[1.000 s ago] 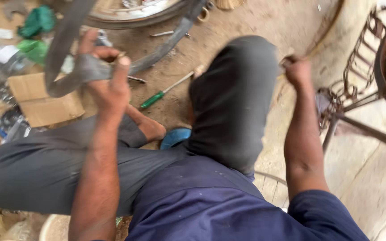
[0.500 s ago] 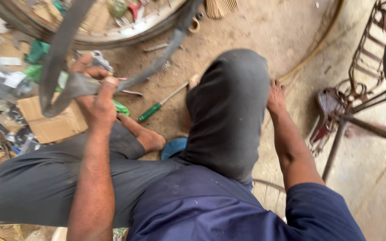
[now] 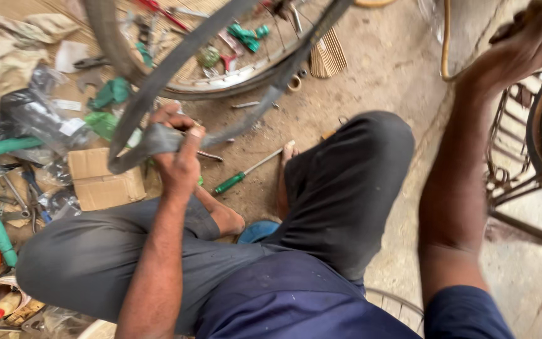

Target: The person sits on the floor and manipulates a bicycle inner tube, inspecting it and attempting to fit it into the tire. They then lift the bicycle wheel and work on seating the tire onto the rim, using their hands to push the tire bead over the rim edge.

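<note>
The left hand (image 3: 180,157) has its grip closed around a folded black inner tube (image 3: 158,94), which loops up past the bicycle wheel (image 3: 221,85) on the dirt floor. The right hand (image 3: 528,37) is raised by a bicycle frame (image 3: 522,182); its grip is blurred, so I cannot tell. A green-handled screwdriver (image 3: 246,172) lies near a cardboard box (image 3: 105,182).

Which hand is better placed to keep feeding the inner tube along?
Left, probably. The left hand is already gripping the grey inner tube next to the wheel rim. The right hand is raised far off to the side by the bicycle frame, away from the tube.
</note>
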